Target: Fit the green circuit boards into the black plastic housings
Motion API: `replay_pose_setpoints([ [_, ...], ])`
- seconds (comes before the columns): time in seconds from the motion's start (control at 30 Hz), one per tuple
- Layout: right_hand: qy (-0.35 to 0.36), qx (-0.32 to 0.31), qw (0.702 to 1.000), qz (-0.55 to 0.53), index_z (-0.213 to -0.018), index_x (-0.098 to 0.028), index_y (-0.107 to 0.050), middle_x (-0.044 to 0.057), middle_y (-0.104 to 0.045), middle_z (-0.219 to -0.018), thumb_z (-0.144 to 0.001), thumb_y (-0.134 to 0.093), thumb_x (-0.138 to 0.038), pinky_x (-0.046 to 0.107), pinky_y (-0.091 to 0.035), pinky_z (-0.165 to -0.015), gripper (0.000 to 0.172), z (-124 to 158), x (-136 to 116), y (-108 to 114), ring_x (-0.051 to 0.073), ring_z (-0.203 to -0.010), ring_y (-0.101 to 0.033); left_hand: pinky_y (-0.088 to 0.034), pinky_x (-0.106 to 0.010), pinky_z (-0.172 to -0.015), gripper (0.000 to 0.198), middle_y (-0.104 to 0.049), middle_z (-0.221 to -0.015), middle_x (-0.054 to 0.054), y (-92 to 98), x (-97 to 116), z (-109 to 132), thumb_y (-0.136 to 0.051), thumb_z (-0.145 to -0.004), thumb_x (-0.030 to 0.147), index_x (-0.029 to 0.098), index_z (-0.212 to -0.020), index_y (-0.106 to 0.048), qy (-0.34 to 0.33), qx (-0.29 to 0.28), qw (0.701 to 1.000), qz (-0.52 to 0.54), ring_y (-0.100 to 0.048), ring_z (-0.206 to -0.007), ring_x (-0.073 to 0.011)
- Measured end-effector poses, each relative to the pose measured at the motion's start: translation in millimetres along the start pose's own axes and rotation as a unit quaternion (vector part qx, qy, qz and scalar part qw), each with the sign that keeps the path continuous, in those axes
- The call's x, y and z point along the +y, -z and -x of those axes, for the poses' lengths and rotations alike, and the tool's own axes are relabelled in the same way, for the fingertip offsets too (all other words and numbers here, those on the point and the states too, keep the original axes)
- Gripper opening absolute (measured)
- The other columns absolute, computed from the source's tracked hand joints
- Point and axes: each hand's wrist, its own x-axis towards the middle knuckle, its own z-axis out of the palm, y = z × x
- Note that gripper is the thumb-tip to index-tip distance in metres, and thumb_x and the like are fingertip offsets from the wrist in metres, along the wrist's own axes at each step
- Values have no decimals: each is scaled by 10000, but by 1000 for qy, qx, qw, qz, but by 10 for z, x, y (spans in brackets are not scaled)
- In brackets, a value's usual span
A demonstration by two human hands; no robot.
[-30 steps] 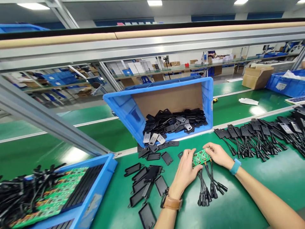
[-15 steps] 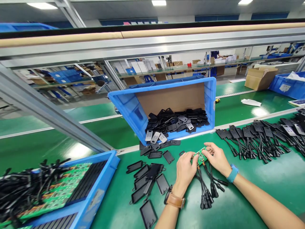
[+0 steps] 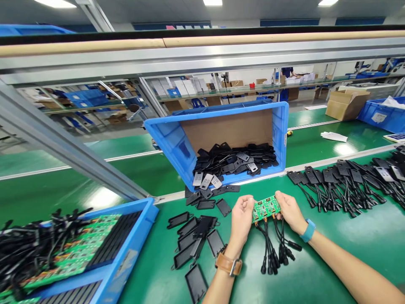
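Observation:
A green circuit board (image 3: 266,208) with black cables (image 3: 272,249) hanging from its lower edge is held between both hands. My left hand (image 3: 242,217) pinches the board's left end, its fingers curled. At the right end, my right hand (image 3: 289,211) grips the board between thumb and fingers. The cable plugs hang down over the green table. Left of my left hand lie several open black housings (image 3: 216,243), some overlapping. Flat black covers (image 3: 206,193) lie in front of the tilted blue bin.
The tilted blue bin (image 3: 284,139) holds a pile of black covers (image 3: 234,160). Cabled black units (image 3: 329,181) lie in rows at the right. A blue crate (image 3: 126,257) with boards and cables stands at the left. A metal post (image 3: 72,147) slants down behind it.
My left hand has shifted left and my fingers have moved off the board's face to its ends. More of the board now shows, and it lies more level.

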Motion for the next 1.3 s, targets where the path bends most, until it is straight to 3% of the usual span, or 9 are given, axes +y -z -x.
replay_pose_setpoints([
  [0.1,-9,-6,999,-38,-745,-206,-536,-16,-565,-564,-913,-435,-705,240,-392,-391,536,-8,0,-6,129,-413,-495,-485,-262,-709,411,-694,-867,-48,-15,20,10,-716,-782,534,158,-935,-657,99,-55,986,120,-627,-759,-154],
  [0.2,-11,-20,998,-51,-754,-198,-559,-10,-583,-560,-919,-447,-690,236,-390,-393,531,-7,-1,-10,126,-412,-493,-507,-267,-642,414,-704,-861,-68,-54,40,46,-745,-766,516,146,-931,-661,161,-113,965,176,-646,-714,-162],
  [0.5,-53,-33,997,-42,-665,-178,-562,21,-585,-513,-891,-413,-750,249,-419,-395,633,-8,-12,11,147,-419,-524,-521,-247,-596,428,-711,-843,-74,-80,32,66,-803,-721,480,128,-929,-677,182,-113,959,186,-648,-668,-147],
  [0.7,-65,-14,997,-28,-626,-200,-492,-20,-505,-488,-848,-473,-766,231,-384,-354,609,-7,-9,9,119,-400,-454,-513,-236,-546,448,-686,-789,-58,-86,9,75,-834,-685,466,115,-916,-678,195,-128,955,181,-620,-645,-138],
  [0.87,-59,-40,997,-17,-616,-204,-478,-29,-492,-474,-835,-497,-765,217,-351,-335,603,-9,-19,2,105,-384,-430,-527,-257,-538,457,-690,-744,-64,-106,-11,86,-868,-645,436,112,-893,-661,200,-129,957,167,-625,-609,-147],
  [1.07,-105,-48,989,-98,-619,-210,-468,-46,-465,-453,-811,-530,-767,224,-275,-330,592,31,-23,-78,92,-358,-372,-506,-260,-497,456,-684,-700,-53,-202,3,136,-885,-614,413,108,-873,-667,203,-112,956,182,-618,-560,-149],
  [1.13,-79,-35,993,-77,-608,-211,-445,-46,-455,-473,-842,-503,-748,230,-289,-375,588,14,-7,-58,95,-396,-378,-502,-262,-505,445,-678,-703,-48,-209,18,142,-884,-614,411,111,-864,-670,202,-117,955,181,-614,-565,-148],
  [1.2,-18,-22,1000,8,-613,-204,-467,-30,-482,-524,-887,-470,-708,241,-332,-445,574,-28,-1,10,112,-466,-420,-498,-256,-531,434,-675,-715,-40,-190,32,133,-890,-607,400,119,-856,-673,193,-105,961,168,-609,-585,-140],
  [1.3,92,37,979,176,-817,-183,-622,47,-624,-754,-946,-419,-630,298,-438,-647,508,-84,-32,134,191,-710,-561,-463,-220,-566,409,-664,-728,-18,-152,37,109,-883,-619,410,136,-828,-664,174,-74,969,162,-581,-611,-110],
])
